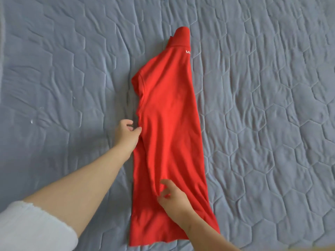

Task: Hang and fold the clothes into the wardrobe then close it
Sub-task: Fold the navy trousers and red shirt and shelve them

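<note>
A red polo shirt (170,113) lies lengthwise on the bed, folded in half into a narrow strip, collar at the far end and hem near me. My left hand (126,134) is at the shirt's left edge about halfway along, thumb and fingers pinching the fabric there. Lower down, my right hand (172,198) lies on the shirt near the hem, its fingers curled and gathering a ridge of red cloth.
The shirt lies on a grey-blue quilted bedspread (262,105) with a hexagon stitch pattern that fills the view. My white sleeve (32,227) shows at the bottom left. No wardrobe or other clothes are in view.
</note>
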A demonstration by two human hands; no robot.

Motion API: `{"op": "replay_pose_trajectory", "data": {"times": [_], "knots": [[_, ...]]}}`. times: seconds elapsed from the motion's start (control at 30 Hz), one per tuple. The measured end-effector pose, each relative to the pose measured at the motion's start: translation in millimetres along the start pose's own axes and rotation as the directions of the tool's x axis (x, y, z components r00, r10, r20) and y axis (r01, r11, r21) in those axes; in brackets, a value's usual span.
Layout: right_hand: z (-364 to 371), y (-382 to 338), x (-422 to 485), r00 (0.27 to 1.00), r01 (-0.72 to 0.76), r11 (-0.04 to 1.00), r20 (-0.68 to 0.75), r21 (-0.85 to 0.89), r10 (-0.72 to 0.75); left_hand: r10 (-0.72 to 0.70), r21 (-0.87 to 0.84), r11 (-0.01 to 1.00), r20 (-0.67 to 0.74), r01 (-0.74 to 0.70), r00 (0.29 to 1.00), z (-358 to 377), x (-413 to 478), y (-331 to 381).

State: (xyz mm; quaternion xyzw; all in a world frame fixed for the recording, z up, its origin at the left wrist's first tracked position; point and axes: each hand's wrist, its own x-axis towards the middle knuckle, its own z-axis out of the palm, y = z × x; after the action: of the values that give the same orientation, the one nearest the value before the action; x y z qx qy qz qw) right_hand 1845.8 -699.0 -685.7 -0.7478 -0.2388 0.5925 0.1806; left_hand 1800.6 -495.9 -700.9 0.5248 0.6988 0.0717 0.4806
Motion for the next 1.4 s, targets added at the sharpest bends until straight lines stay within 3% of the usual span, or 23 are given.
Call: {"op": "replay_pose_trajectory", "data": {"times": [0.1,0.23,0.33,0.4,0.47,0.57,0.67,0.73,0.8,0.9,0.97,1.07,1.17,1.3,1.33,1.4], "knots": [[-9,22,-15,0.977,-0.139,0.988,-0.173,-0.072,0.125,-0.091,0.052,0.995,0.141,0.084,0.986,9,-44,-45],[-22,52,-40,0.965,-0.246,0.815,-0.211,-0.524,0.155,-0.216,0.084,0.976,0.287,0.200,0.933,22,-108,-104],[-25,68,-52,0.970,-0.224,0.729,-0.219,-0.647,0.103,-0.300,0.147,0.953,0.364,0.264,0.882,29,-145,-129],[-22,73,-58,0.967,-0.214,0.756,-0.245,-0.618,0.073,-0.312,0.139,0.950,0.378,0.280,0.872,31,-160,-136],[-11,73,-66,0.975,-0.135,0.802,-0.224,-0.582,0.002,-0.330,0.018,0.934,0.425,0.357,0.843,26,-172,-135],[20,70,-78,0.990,0.113,0.866,-0.015,-0.486,-0.138,-0.349,-0.045,0.908,0.470,0.417,0.810,13,-181,-131],[45,64,-87,0.971,0.216,0.936,0.166,-0.279,-0.174,-0.279,0.119,0.959,0.258,0.256,0.925,-4,-175,-135],[50,62,-87,0.960,0.227,0.940,0.223,-0.256,-0.171,-0.270,0.191,0.951,0.135,0.242,0.953,-19,-166,-140],[47,64,-84,0.975,0.193,0.945,0.163,-0.264,-0.153,-0.265,0.350,0.910,0.075,0.224,0.961,-31,-158,-149],[28,70,-74,0.994,0.035,0.966,-0.088,-0.257,-0.059,-0.354,0.475,0.852,0.208,0.223,0.912,-38,-152,-164],[12,77,-68,0.971,-0.073,0.962,-0.239,-0.264,0.008,-0.350,0.410,0.882,0.243,0.232,0.904,-32,-151,-165],[-5,87,-59,0.899,-0.221,0.946,-0.426,-0.235,0.105,-0.203,0.181,0.967,0.115,0.180,0.972,-15,-140,-158],[-12,93,-47,0.895,-0.252,0.967,-0.387,-0.032,0.221,-0.190,-0.039,0.980,0.081,0.194,0.978,1,-129,-146],[-13,96,-36,0.913,-0.263,0.960,-0.298,0.096,0.279,-0.296,0.001,0.952,0.244,0.305,0.923,6,-121,-144],[-14,98,-37,0.903,-0.279,0.947,-0.294,0.156,0.314,-0.307,0.082,0.952,0.225,0.296,0.925,3,-121,-144],[-17,103,-42,0.884,-0.331,0.900,-0.239,0.284,0.401,-0.298,0.441,0.873,0.142,0.210,0.944,-5,-126,-144]]}}
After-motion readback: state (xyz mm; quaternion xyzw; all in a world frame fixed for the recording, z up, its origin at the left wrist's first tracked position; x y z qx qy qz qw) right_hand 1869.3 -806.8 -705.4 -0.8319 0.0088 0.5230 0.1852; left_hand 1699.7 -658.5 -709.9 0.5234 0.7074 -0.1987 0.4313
